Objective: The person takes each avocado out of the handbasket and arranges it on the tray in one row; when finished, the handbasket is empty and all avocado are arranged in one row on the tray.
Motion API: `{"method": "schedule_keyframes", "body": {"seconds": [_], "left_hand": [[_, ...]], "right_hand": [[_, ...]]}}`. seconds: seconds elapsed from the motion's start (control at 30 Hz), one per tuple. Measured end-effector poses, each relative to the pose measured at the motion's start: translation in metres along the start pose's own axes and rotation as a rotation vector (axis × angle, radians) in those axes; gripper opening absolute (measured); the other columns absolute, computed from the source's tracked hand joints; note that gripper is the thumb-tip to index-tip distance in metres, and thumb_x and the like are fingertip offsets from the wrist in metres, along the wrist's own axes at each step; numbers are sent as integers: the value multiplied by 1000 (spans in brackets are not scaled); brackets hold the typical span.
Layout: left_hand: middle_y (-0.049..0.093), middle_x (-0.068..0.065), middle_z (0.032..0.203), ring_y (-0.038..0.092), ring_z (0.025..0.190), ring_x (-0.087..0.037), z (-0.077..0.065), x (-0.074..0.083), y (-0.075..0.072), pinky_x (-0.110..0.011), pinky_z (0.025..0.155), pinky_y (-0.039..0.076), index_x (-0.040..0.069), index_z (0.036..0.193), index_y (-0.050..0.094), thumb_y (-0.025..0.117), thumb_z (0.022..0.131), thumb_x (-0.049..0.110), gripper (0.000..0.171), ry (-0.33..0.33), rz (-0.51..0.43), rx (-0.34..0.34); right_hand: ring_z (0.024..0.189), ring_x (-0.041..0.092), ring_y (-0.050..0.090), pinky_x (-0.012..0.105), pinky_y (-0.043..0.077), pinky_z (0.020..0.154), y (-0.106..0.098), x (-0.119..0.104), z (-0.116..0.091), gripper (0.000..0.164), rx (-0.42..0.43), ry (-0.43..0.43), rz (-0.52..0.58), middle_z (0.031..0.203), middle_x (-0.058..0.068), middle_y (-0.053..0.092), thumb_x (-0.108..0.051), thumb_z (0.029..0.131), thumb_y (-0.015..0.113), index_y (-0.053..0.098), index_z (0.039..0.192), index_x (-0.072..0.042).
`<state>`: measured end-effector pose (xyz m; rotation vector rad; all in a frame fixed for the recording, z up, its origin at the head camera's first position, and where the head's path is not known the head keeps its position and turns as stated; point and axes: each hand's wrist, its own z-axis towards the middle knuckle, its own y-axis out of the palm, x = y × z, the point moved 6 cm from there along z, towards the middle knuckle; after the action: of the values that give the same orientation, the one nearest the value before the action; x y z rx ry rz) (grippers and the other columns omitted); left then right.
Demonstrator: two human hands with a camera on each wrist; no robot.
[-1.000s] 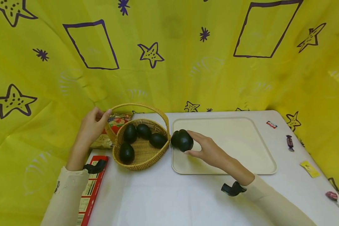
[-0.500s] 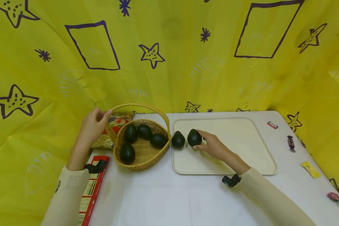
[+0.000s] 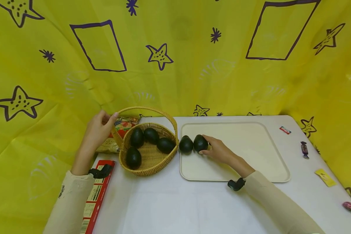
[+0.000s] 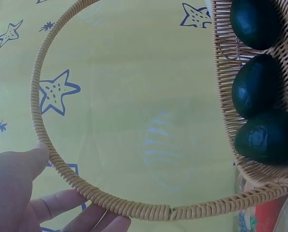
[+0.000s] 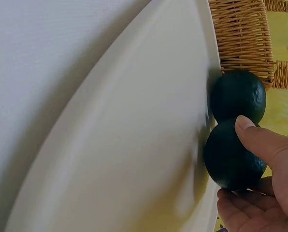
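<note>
My left hand holds the arched handle of a wicker basket, thumb on one side and fingers on the other in the left wrist view. Several dark green avocados lie in the basket. On the cream tray, just right of the basket, my right hand grips an avocado between thumb and fingers. Another avocado sits against its left side, at the tray's left edge; the two look to be touching in the right wrist view.
Behind the basket are colourful packets. A red box lies by the left forearm. Wrapped sweets, a yellow sachet and a lollipop lie along the table's right side. A yellow curtain hangs at the back.
My right hand has moved its avocado rightward from overlapping the other one, lowered it to the tray, then brought it slightly back toward its neighbour. The left hand stays on the handle.
</note>
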<state>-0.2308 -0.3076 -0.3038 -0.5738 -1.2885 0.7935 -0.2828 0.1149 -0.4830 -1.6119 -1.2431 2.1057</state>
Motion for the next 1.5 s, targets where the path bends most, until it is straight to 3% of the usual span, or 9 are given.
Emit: {"method": "schedule_keyframes", "body": {"seconds": [0.57,0.97,1.23,1.5], "left_hand": [[61,-23,116,57,107,-40,0,0,0,-52,84,46,0,114,55,43,109,60,61,-15,-2,-19],[61,-25,117,57,107,-41,0,1,-1,-53,86,46,-1,115,55,44,110,58,61,-17,-4,-15],[62,-23,117,58,105,-40,1,0,0,-50,84,46,0,116,55,43,109,60,61,-18,0,-22],[62,-22,115,58,102,-38,2,-1,0,-48,82,45,1,115,56,44,109,60,61,-14,2,-18]], "right_hand": [[150,46,40,59,33,121,-3,3,-1,85,3,-17,-17,162,26,42,-24,94,83,37,160,5],[151,46,39,60,31,122,-12,-6,-4,84,28,-54,-42,163,25,42,-27,95,82,38,159,5],[145,41,50,54,41,118,-11,-59,-9,72,49,-153,-87,155,22,54,-29,96,80,50,153,3],[141,33,55,48,48,113,8,-118,-6,66,-30,-278,-56,151,14,59,-29,97,79,53,152,-2]]}}
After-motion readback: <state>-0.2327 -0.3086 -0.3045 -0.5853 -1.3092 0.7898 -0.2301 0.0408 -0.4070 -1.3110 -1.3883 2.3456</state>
